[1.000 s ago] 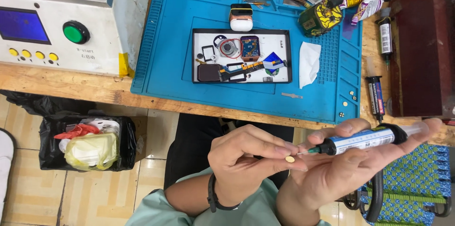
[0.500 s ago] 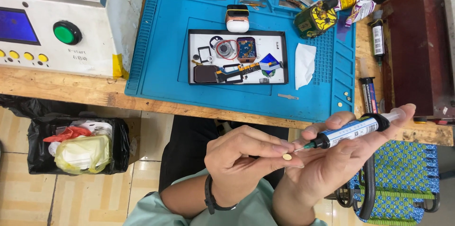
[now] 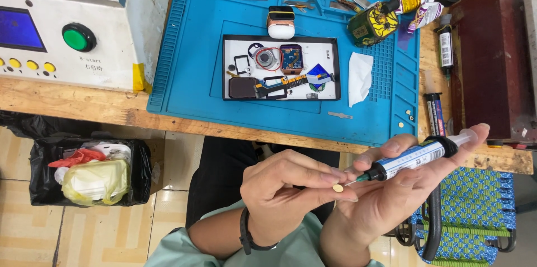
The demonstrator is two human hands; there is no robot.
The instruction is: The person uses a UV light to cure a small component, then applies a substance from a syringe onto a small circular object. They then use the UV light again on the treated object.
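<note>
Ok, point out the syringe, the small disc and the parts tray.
syringe (image 3: 417, 158), head view, middle of its labelled barrel.
small disc (image 3: 338, 188), head view, centre of its pale face.
parts tray (image 3: 281, 36), head view, top black rim.

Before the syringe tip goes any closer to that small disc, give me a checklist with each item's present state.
1. Disc pinched at left fingers' tips: ok.
2. Syringe gripped in right hand, thumb on barrel: ok.
3. Needle tip aimed at disc, just beside it: ok; contact cannot tell.
4. Disc face open to the needle, not covered by fingers: ok.
5. Adhesive bead at the tip: cannot tell, too small.
6. Work held over the blue mat: not ok, hands are off the bench edge, above the lap.
</note>
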